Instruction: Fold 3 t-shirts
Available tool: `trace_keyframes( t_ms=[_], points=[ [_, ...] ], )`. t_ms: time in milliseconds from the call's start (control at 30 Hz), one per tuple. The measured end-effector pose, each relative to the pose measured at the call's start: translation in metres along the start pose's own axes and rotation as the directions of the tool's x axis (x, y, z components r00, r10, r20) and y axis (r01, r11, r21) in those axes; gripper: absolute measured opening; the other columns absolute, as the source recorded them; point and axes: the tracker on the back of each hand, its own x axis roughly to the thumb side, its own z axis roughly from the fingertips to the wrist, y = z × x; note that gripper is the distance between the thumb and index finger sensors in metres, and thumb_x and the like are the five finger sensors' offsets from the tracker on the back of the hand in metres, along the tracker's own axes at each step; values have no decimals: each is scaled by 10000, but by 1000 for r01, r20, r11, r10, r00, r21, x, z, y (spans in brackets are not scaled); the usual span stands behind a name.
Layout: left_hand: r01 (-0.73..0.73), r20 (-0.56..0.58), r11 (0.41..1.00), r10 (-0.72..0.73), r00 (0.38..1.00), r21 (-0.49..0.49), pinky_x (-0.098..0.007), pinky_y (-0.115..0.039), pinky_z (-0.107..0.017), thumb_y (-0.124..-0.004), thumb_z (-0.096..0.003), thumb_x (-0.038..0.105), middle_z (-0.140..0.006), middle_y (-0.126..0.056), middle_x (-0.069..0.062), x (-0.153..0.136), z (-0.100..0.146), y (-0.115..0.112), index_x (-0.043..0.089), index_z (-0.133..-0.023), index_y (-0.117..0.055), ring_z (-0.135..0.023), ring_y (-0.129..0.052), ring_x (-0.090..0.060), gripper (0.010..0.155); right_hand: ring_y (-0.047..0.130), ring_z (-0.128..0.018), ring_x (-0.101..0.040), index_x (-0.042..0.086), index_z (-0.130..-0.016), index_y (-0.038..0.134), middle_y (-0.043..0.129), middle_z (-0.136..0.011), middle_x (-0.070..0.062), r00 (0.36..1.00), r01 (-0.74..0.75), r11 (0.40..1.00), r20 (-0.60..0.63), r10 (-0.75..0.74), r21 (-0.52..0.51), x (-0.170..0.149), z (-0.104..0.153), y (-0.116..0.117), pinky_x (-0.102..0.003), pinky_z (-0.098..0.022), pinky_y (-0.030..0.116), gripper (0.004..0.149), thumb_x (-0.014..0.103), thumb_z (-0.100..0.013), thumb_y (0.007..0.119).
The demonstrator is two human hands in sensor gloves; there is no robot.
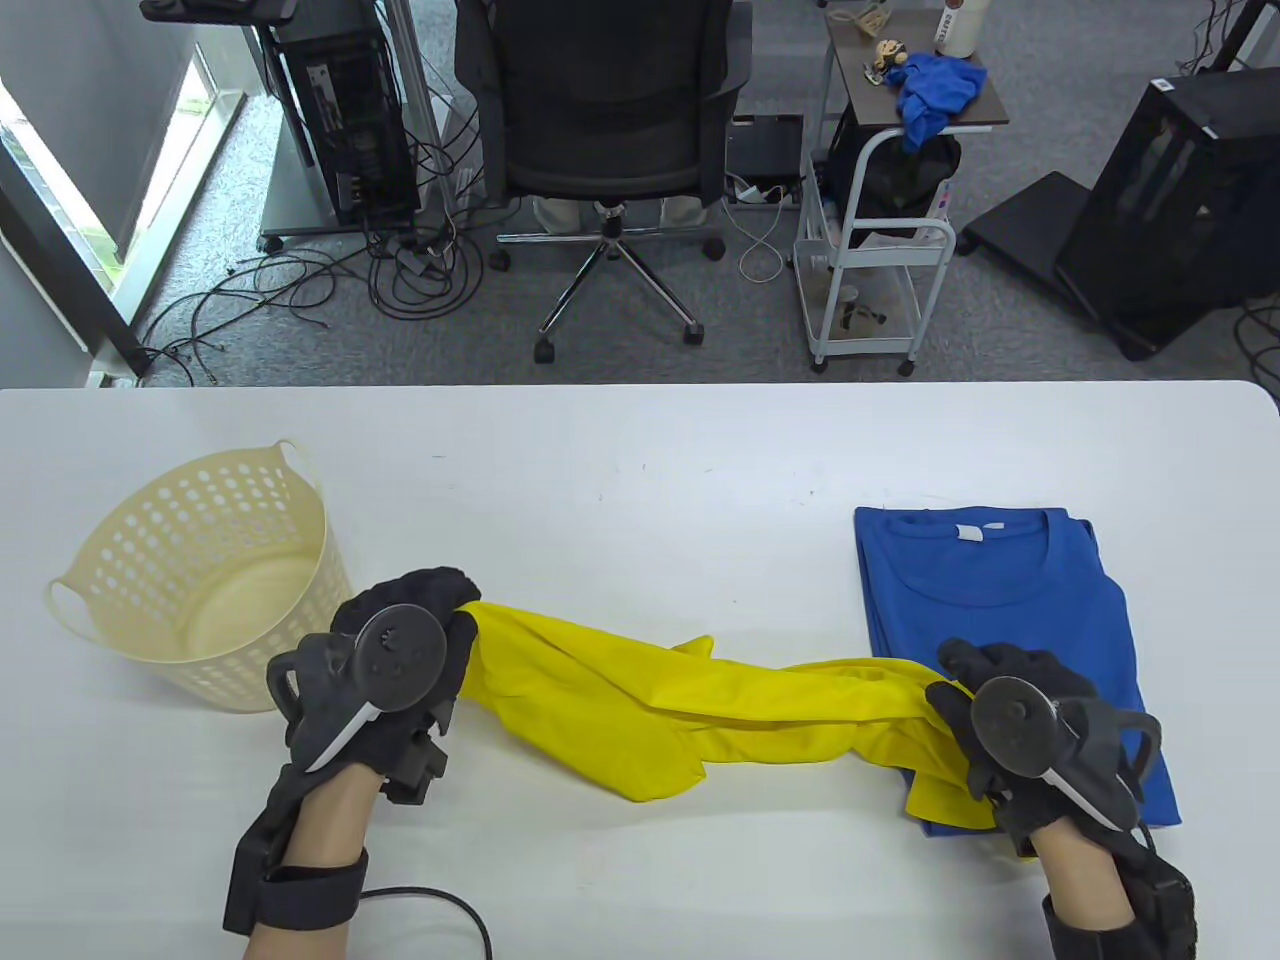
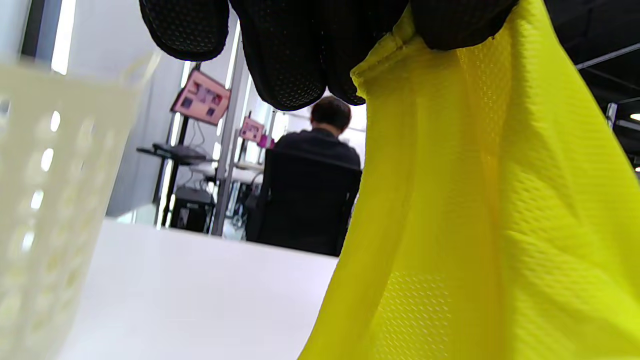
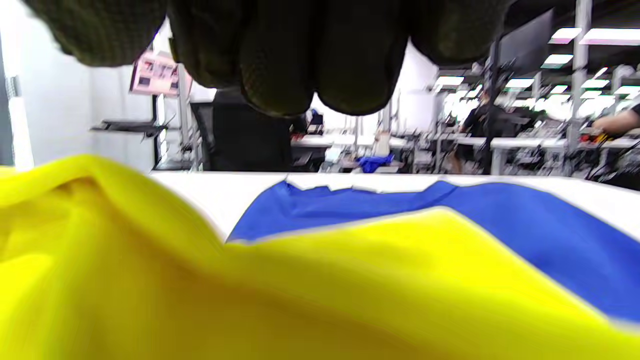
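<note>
A yellow t-shirt [image 1: 690, 715] hangs stretched between my two hands above the table, sagging in the middle. My left hand [image 1: 425, 640] grips one end of it beside the basket; in the left wrist view the yellow mesh cloth [image 2: 490, 215] hangs from my gloved fingers [image 2: 290, 55]. My right hand [image 1: 985, 700] grips the other end over the near part of a folded blue t-shirt [image 1: 985, 620] that lies flat at the right. The right wrist view shows the yellow cloth [image 3: 250, 295] in front of the blue shirt [image 3: 500, 220].
A cream perforated basket [image 1: 200, 575] stands on the white table [image 1: 640, 450] at the left, close to my left hand. Beyond the far edge stand an office chair [image 1: 605, 110] and a cart [image 1: 880, 230] with a blue cloth [image 1: 935, 90] on top.
</note>
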Motion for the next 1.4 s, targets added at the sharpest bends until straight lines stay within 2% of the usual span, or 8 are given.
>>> trace_keyframes(
  t_ms=[267,467,767,833,1033,1133,1267,1400],
  points=[
    [132,-25,991,-132,991,9,-486,-694,-724,-679,-449,488,-941,-812,118,15,-11,39,380,-847,-761,-871,-854,-156,420,624,-971,-473,280,-993,620,636,-1077,-105,994,-59,942,106,25,329,7,-6,29,-686,-678,519,746,583,-340,814],
    [167,-72,986,-168,983,-21,-483,-700,-720,-680,-447,487,-936,-816,120,2,-12,35,382,-845,-762,-865,-861,-152,420,791,-874,-391,348,-789,837,799,-969,-33,983,-174,951,105,152,257,18,-12,41,-624,-628,626,427,449,-374,828],
    [187,-129,977,-174,976,99,-493,-687,-727,-677,-451,469,-944,-811,110,-28,3,93,376,-852,-760,-874,-852,-160,420,744,-907,-428,292,-815,840,802,-963,-51,959,231,950,114,-259,209,-4,0,-76,-648,-646,589,403,418,-436,786],
    [185,-132,979,-172,976,86,-495,-683,-729,-675,-453,470,-947,-808,111,-27,1,101,375,-855,-757,-877,-849,-164,421,729,-915,-450,280,-814,854,796,-974,-75,976,188,948,62,-210,258,0,-14,-82,-660,-648,577,404,402,-433,798],
    [264,-59,961,-270,961,-82,-496,-683,-732,-675,-452,467,-947,-809,111,-9,-10,62,374,-853,-758,-878,-851,-163,421,700,-921,-444,300,-817,825,765,-978,-71,999,-29,856,-12,41,517,17,-58,-2,-640,-648,573,404,396,-427,785],
    [293,-46,947,-301,953,-132,-492,-689,-729,-676,-449,471,-944,-812,113,-3,-15,41,378,-851,-760,-874,-855,-158,421,705,-912,-439,305,-821,810,758,-975,-72,989,-111,855,-29,145,506,23,-70,26,-639,-646,570,406,390,-425,782],
    [300,-33,943,-308,951,-146,-491,-688,-730,-678,-450,478,-943,-812,117,-1,-22,30,379,-851,-758,-874,-854,-156,422,748,-886,-396,289,-914,711,740,-983,-63,979,-173,947,-56,194,269,28,-71,17,-621,-640,598,569,457,-379,809],
    [286,-39,945,-296,955,-158,-493,-686,-730,-679,-451,477,-945,-811,114,-7,-26,27,378,-853,-759,-877,-853,-158,422,751,-878,-405,245,-908,726,735,-984,-82,993,-87,960,-59,107,267,24,-62,-1,-624,-636,600,593,501,-378,804]
  ],
)
